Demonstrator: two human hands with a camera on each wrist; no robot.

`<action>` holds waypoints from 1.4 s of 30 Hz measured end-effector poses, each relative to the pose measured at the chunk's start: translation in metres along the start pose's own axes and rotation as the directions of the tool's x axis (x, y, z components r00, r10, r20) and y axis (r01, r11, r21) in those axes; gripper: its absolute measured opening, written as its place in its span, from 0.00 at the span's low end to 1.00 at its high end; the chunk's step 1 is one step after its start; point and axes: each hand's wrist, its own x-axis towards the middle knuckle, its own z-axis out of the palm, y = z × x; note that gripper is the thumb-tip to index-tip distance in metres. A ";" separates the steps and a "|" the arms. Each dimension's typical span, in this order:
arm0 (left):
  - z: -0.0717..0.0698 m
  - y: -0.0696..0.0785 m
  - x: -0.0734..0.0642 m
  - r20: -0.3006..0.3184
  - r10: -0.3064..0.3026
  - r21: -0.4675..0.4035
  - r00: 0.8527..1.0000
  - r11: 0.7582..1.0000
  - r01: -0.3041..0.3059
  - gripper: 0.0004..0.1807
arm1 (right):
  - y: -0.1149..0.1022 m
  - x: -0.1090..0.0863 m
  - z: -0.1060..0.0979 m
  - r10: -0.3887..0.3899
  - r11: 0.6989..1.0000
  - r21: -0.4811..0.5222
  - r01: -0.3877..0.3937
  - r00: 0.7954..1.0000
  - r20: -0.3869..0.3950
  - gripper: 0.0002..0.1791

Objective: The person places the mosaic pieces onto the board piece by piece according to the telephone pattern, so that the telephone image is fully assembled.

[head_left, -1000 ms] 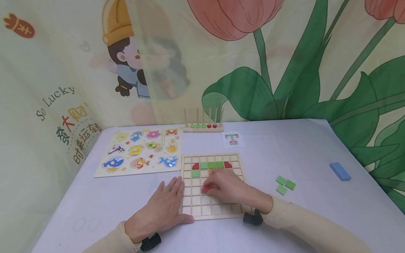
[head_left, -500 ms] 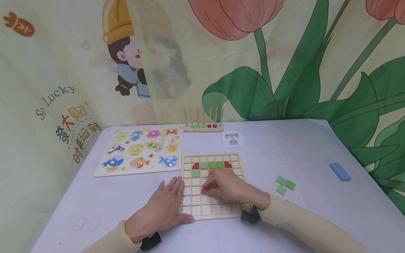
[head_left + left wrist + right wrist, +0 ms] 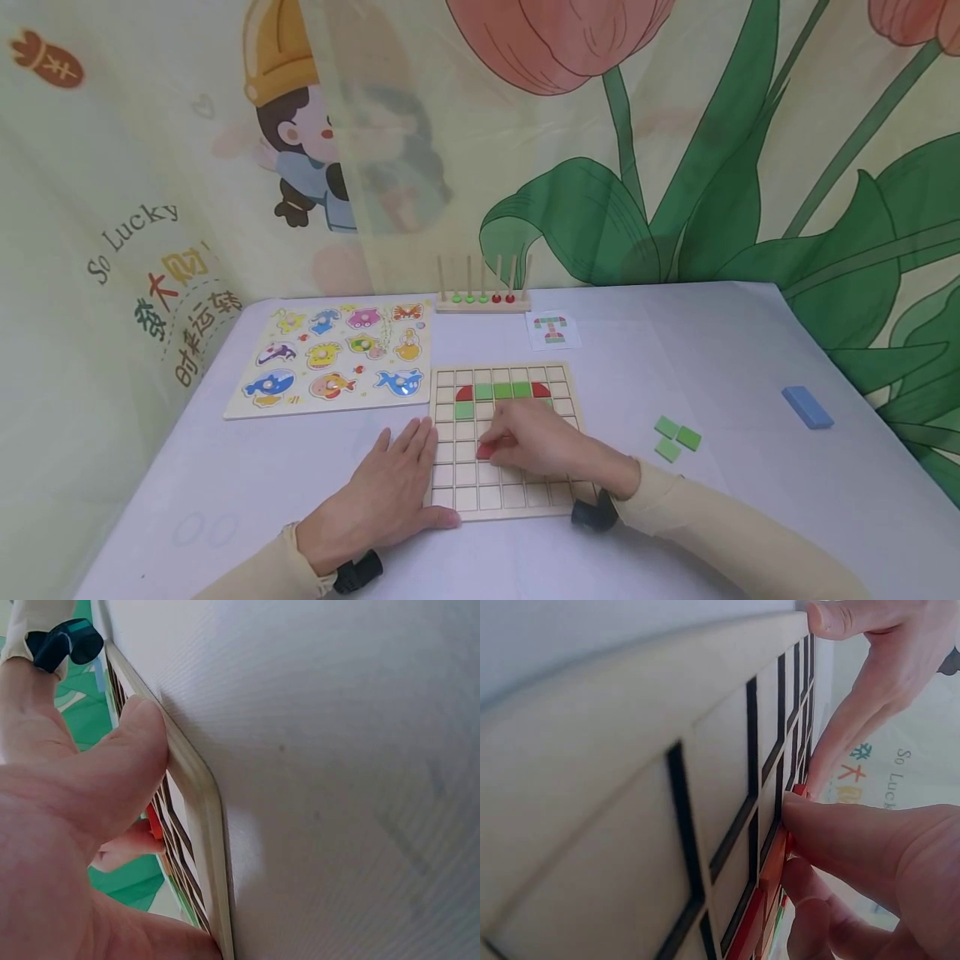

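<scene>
A wooden grid board [image 3: 467, 498] lies on the table. My left hand [image 3: 382, 500] rests along its left side with the fingers stretched out, and the thumb touches the near edge. On the board, my right hand [image 3: 536, 437] pinches a small red tile [image 3: 485, 451] between thumb and fingers. In the right wrist view this red tile [image 3: 800, 789] sits at the fingertips, low over the cells. A row of green tiles [image 3: 501, 391] lies farther up, with a rounded red tile [image 3: 464, 392] at its left end and another at its right. My right hand hides several cells.
Loose green tiles [image 3: 667, 451] lie right of the board, and a blue block [image 3: 807, 407] lies farther right. A pattern card [image 3: 552, 331] and a peg stand with beads [image 3: 482, 307] are behind the board. An animal puzzle [image 3: 330, 358] lies at the left.
My right hand and forearm have shifted slightly left, with the red tile still pinched at nearly the same cell. The left hand has stayed in place.
</scene>
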 end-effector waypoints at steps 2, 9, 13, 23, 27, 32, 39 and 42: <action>0.000 0.000 0.000 -0.003 0.001 0.001 1.000 1.000 -0.001 0.61 | 0.000 -0.001 0.000 -0.005 1.000 -0.004 0.005 1.000 0.000 0.11; 0.000 0.000 0.000 -0.006 0.006 -0.005 1.000 1.000 -0.006 0.61 | 0.000 -0.002 0.000 -0.002 1.000 -0.009 0.002 1.000 0.006 0.12; 0.000 0.000 0.000 -0.002 0.004 -0.006 1.000 1.000 -0.004 0.61 | 0.000 -0.002 -0.001 0.000 1.000 -0.017 0.000 1.000 0.005 0.12; 0.001 0.000 0.000 0.001 0.001 -0.006 1.000 1.000 -0.001 0.61 | 0.000 -0.009 -0.002 0.007 1.000 -0.018 -0.008 0.998 -0.058 0.17; 0.000 0.000 0.000 0.005 -0.001 -0.012 1.000 1.000 0.001 0.61 | 0.006 -0.021 -0.007 0.045 0.999 0.030 -0.041 0.989 -0.143 0.15; 0.000 0.000 0.001 0.005 -0.004 -0.016 1.000 1.000 0.004 0.61 | 0.021 -0.045 -0.019 0.150 0.987 0.084 -0.136 0.967 -0.204 0.15; 0.001 0.001 0.000 0.002 -0.002 -0.021 1.000 1.000 0.003 0.61 | 0.042 -0.087 -0.035 0.327 0.945 0.075 -0.319 0.905 -0.272 0.18; 0.001 0.001 0.000 0.004 -0.004 -0.023 1.000 1.000 0.004 0.61 | 0.055 -0.104 -0.040 0.375 0.924 0.053 -0.378 0.872 -0.313 0.19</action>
